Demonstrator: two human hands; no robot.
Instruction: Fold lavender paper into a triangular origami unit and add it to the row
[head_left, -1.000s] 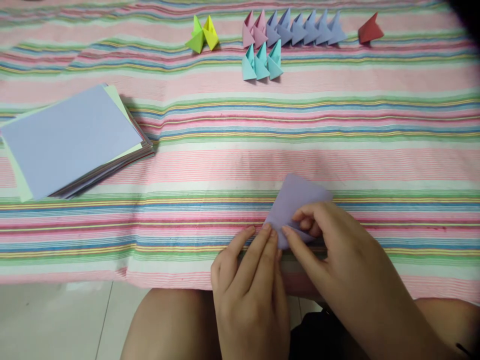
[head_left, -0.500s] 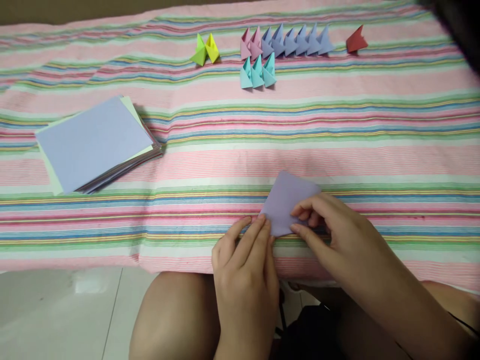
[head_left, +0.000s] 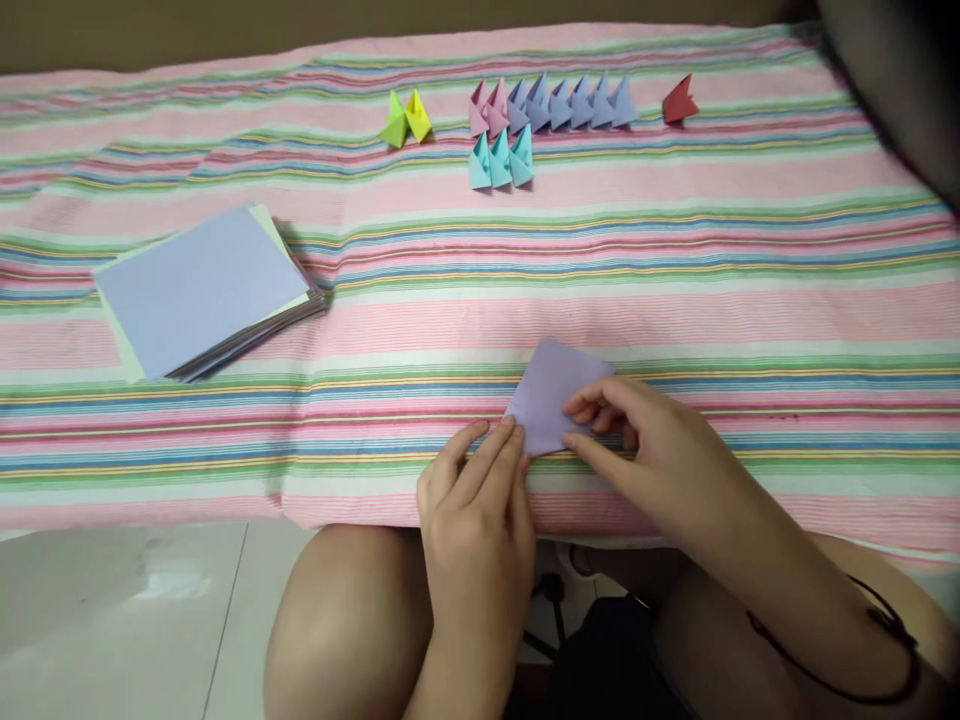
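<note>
A purple sheet of paper (head_left: 551, 385) lies on the striped cloth close to the front edge, tilted, with one corner pointing away from me. My left hand (head_left: 476, 495) rests at its lower left corner, fingers stretched out and fingertips pressing the paper down. On the right side of the sheet is my right hand (head_left: 619, 420), its fingers curled and the thumb at the lower edge, closed on the paper. That hand covers the paper's right corner, so the fold there is hidden.
A stack of coloured paper (head_left: 202, 290) lies at the left. Along the back stand folded units: green (head_left: 394, 125) and yellow (head_left: 418, 115), pink and purple in a row (head_left: 559, 105), several turquoise (head_left: 500, 165), and a red one (head_left: 679, 103). The striped cloth (head_left: 675, 320) ends above my knees.
The camera view has shifted slightly, so everything on the cloth appears moved. Both hands keep nearly the same place on the purple paper.
</note>
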